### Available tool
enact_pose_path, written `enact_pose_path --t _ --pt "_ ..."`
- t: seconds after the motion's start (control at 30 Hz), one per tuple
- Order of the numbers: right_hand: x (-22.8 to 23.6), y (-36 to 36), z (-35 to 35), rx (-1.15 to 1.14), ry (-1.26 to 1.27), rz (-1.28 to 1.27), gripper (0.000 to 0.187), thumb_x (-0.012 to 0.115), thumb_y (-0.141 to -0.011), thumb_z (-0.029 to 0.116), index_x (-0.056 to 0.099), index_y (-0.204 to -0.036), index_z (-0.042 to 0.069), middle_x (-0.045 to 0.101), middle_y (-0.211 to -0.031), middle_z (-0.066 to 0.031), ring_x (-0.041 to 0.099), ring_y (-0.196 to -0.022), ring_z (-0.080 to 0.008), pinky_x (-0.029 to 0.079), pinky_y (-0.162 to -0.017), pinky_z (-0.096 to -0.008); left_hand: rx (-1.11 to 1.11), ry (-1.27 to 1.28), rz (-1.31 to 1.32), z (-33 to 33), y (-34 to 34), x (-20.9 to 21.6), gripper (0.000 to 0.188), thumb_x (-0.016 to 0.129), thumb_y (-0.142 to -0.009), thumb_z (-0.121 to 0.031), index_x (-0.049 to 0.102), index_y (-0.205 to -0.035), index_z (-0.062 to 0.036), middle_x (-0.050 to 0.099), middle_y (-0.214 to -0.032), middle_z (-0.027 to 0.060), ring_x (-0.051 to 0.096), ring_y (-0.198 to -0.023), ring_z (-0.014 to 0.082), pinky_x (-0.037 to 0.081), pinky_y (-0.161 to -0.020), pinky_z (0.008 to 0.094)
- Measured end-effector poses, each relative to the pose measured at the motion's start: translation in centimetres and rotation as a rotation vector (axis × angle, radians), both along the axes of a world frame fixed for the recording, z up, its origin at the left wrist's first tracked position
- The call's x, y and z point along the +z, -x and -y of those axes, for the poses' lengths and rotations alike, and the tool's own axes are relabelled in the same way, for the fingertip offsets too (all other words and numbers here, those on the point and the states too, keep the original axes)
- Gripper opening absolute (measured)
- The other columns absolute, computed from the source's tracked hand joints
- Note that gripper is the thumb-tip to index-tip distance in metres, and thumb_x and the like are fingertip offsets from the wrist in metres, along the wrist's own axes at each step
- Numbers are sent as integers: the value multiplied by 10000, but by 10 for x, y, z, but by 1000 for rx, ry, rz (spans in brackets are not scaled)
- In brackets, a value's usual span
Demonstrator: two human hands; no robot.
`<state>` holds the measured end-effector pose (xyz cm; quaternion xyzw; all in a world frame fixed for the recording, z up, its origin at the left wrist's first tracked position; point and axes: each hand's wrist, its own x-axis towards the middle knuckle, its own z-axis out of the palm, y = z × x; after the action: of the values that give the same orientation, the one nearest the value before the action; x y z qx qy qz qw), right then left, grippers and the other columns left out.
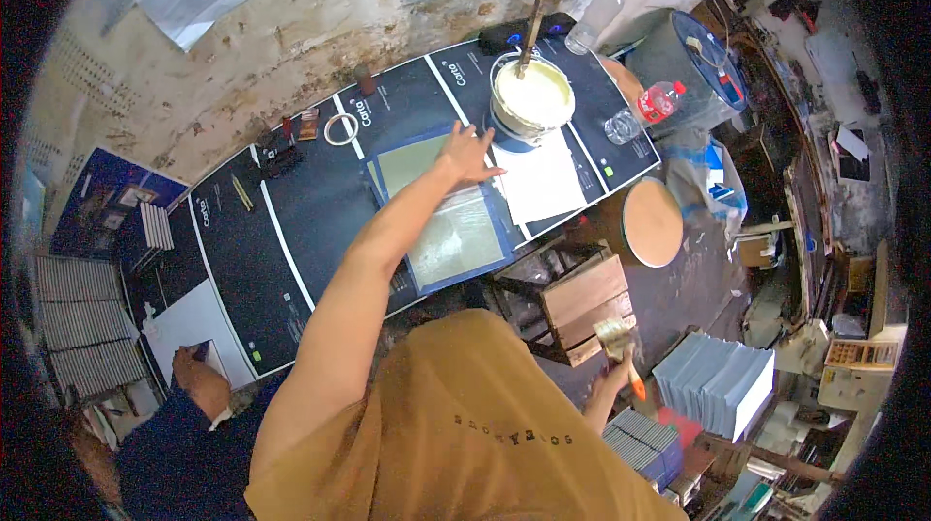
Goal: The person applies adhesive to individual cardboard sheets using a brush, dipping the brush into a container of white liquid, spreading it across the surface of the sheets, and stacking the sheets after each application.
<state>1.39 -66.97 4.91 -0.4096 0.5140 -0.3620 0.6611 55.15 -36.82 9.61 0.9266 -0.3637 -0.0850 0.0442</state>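
My left hand (pixel 465 155) lies with spread fingers at the top edge of an opened-out blue cover (pixel 500 242), which has two grey boards (pixel 451 245) on it. Its fingertips reach the edge of a white sheet (pixel 545 182) just right of the cover. Low on the right, off the table, my right hand (pixel 611 385) grips a flat brush (pixel 615 335) with pale bristles pointing up and an orange handle end. A bucket (pixel 531 99) of cream-coloured paste stands behind the white sheet, a wooden stick (pixel 538 12) leaning in it.
Two plastic bottles (pixel 648 112) (pixel 595 19) and a roll of tape (pixel 341 129) stand on the dark table (pixel 281 250). A wooden stool (pixel 587 303), a round stool (pixel 652 222) and a paper stack (pixel 713 380) are at right. A co-worker's hand (pixel 202 380) rests near another sheet (pixel 199 327).
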Motion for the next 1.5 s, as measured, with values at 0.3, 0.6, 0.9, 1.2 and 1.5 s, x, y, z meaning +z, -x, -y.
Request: enact_pose_path --t 0.3,0.6,0.9,1.2,1.5 --pt "51 -123 15 247 210 162 425 624 -973 275 570 -1313 26 629 -1246 -79 594 -1125 -190 470 -952 -335 120 358 110 -77 -8 31 641 458 -958 -606 656 -1193 -43 617 -1258 142 499 -1227 308 299 -1073 594" --pt "144 -387 -246 1621 1786 172 186 741 -812 227 734 -931 84 695 -854 -87 644 -763 -289 485 -734 -422 468 127 -499 -150 -13 36 886 128 -971 -711 600 -1345 -60 469 -1503 137 280 -1465 382 110 -1192 620" --pt "103 -313 -323 1994 1782 171 264 662 -733 151 692 -996 145 645 -930 -36 587 -954 -251 409 -836 -452 498 98 -473 -139 -2 32 999 129 -940 -756 515 -1389 50 439 -1517 169 257 -1484 344 73 -1222 568" --pt "87 -294 -303 1947 1783 -102 299 588 -836 172 697 -1114 157 648 -1079 -34 559 -1094 -235 384 -964 -486 481 28 -466 -132 -6 46 970 129 -941 -752 549 -1378 5 482 -1486 163 346 -1436 347 89 -1209 594" --pt "134 -325 -284 1821 1719 -129 306 571 -846 160 682 -1131 150 614 -1140 -32 533 -1144 -234 367 -977 -495 457 1 -465 -128 -6 45 986 120 -937 -760 559 -1363 13 465 -1495 178 342 -1439 367 89 -1197 618"
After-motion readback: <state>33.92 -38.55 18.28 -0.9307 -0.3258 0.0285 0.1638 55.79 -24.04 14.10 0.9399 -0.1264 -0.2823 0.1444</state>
